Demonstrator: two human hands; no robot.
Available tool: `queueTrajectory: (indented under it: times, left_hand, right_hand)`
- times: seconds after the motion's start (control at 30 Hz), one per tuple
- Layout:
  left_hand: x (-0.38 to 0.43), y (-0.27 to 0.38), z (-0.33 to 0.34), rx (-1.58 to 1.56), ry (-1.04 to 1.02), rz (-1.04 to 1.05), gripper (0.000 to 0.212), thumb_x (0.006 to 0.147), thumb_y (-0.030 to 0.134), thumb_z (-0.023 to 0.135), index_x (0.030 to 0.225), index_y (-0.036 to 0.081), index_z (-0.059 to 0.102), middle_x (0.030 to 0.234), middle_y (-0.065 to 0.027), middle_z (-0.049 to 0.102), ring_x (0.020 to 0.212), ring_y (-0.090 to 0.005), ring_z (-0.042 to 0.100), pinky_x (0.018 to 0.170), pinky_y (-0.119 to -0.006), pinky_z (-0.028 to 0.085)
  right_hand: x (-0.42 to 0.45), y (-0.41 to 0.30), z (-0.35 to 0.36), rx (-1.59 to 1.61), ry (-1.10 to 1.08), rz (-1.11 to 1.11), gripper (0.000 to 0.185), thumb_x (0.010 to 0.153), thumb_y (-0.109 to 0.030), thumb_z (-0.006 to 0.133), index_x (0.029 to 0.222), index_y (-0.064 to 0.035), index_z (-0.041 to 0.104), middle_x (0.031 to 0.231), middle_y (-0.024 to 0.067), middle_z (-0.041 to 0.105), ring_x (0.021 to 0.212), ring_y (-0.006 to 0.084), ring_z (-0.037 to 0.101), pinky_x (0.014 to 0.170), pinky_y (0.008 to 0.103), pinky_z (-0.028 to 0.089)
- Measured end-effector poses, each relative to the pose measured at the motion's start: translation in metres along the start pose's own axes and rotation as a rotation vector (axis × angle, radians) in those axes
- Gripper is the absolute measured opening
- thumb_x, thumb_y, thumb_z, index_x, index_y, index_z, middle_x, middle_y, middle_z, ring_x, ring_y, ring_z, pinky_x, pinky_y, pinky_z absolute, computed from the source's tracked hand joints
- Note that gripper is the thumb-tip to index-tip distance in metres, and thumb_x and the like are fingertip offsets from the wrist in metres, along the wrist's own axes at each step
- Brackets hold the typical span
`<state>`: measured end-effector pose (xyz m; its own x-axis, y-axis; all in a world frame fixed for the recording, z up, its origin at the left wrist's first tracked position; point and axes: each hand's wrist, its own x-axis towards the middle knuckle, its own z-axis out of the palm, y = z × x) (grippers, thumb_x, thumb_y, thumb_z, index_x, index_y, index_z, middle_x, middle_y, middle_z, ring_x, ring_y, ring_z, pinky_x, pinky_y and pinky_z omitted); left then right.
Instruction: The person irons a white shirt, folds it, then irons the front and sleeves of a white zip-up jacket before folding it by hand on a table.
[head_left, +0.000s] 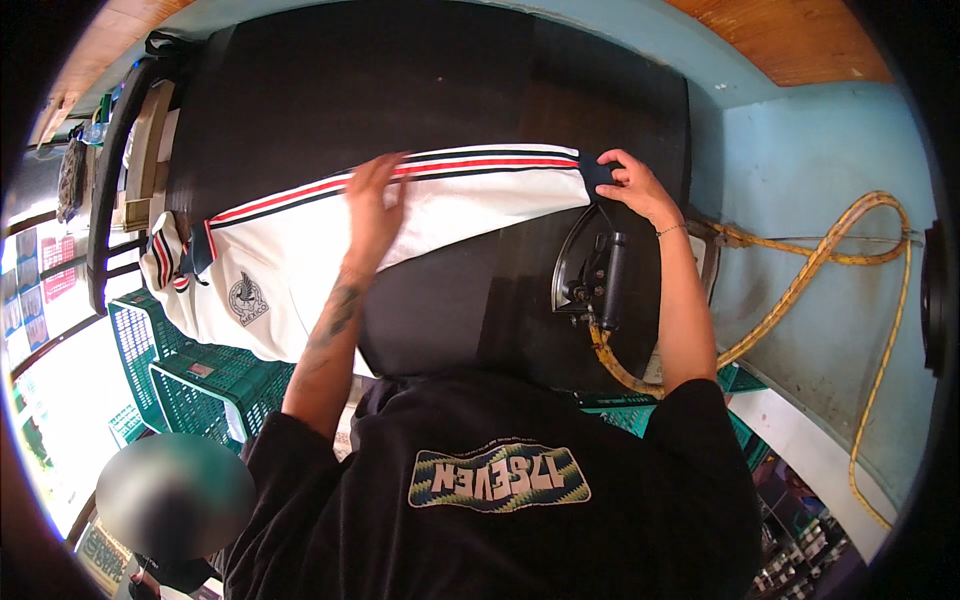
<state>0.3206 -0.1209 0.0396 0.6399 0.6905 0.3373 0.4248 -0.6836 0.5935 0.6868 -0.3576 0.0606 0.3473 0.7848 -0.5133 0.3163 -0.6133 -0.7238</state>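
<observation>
A white jacket (289, 247) with a bird crest lies on a dark-covered ironing table (442, 75). One sleeve (480, 187), edged with red and navy stripes, stretches out to the right. My left hand (375, 210) rests on that sleeve, fingers extended and slightly blurred. At the sleeve's end, the fingertips of my right hand (634, 184) touch the navy cuff (594, 177), with thumb and fingers apart. Just below the cuff sits an iron (589, 277) with a black handle, apart from both hands. The collar end of the jacket bunches up at the left.
A yellow hose (817, 289) runs from the iron and loops by the blue wall (810, 142). Green plastic crates (202, 382) stand below the table's left edge, partly under the jacket. A black metal rail (105, 187) borders the left side. Another person (176, 495) is at lower left.
</observation>
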Motion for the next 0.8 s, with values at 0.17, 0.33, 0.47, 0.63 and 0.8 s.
queueTrajectory:
  times: [0.17, 0.33, 0.47, 0.63, 0.8]
  left_hand:
    - [0.079, 0.105, 0.115, -0.314, -0.328, 0.143, 0.026, 0.088, 0.020, 0.073, 0.112, 0.007, 0.072, 0.110, -0.0125, 0.069, 0.111, -0.0316, 0.062, 0.097, -0.042, 0.049]
    - [0.096, 0.122, 0.188, -0.242, -0.552, 0.263, 0.032, 0.078, 0.025, 0.081, 0.103, 0.007, 0.073, 0.108, -0.0114, 0.069, 0.109, -0.0337, 0.063, 0.093, -0.043, 0.051]
    - [0.113, 0.106, 0.198, -0.307, -0.699, 0.308, 0.028, 0.083, 0.024, 0.077, 0.104, 0.007, 0.073, 0.101, -0.0141, 0.071, 0.096, -0.0324, 0.068, 0.084, -0.043, 0.054]
    - [0.144, 0.109, 0.177, -0.443, -0.615, 0.255, 0.019, 0.093, 0.023, 0.062, 0.092, 0.005, 0.069, 0.083, -0.0156, 0.070, 0.081, -0.0361, 0.069, 0.075, -0.044, 0.055]
    - [0.117, 0.107, 0.214, -0.059, -0.334, 0.525, 0.017, 0.096, 0.023, 0.062, 0.102, 0.007, 0.059, 0.088, -0.0099, 0.067, 0.085, -0.0291, 0.067, 0.070, -0.044, 0.052]
  right_hand:
    - [-0.014, 0.014, 0.002, 0.061, 0.048, 0.015, 0.051, 0.076, -0.005, 0.082, 0.118, -0.0046, 0.053, 0.094, 0.0076, 0.072, 0.091, 0.0160, 0.065, 0.085, 0.0326, 0.048]
    - [-0.015, 0.025, 0.020, 0.217, 0.155, 0.037, 0.032, 0.079, -0.011, 0.083, 0.102, -0.0004, 0.062, 0.088, 0.0075, 0.072, 0.083, 0.0114, 0.064, 0.078, 0.0278, 0.049]
    - [-0.013, 0.022, 0.026, 0.483, 0.226, -0.011, 0.024, 0.085, -0.019, 0.080, 0.087, -0.0012, 0.063, 0.079, -0.0029, 0.063, 0.074, 0.0045, 0.053, 0.067, 0.0230, 0.043]
    - [-0.012, 0.004, 0.015, 0.271, 0.233, -0.155, 0.023, 0.094, -0.023, 0.073, 0.089, -0.0028, 0.063, 0.076, -0.0106, 0.051, 0.069, 0.0004, 0.043, 0.059, 0.0205, 0.034]
    - [0.006, -0.001, 0.025, -0.099, 0.398, -0.042, 0.043, 0.084, -0.033, 0.080, 0.078, 0.0002, 0.054, 0.065, 0.0091, 0.051, 0.060, 0.0133, 0.044, 0.056, 0.0328, 0.039]
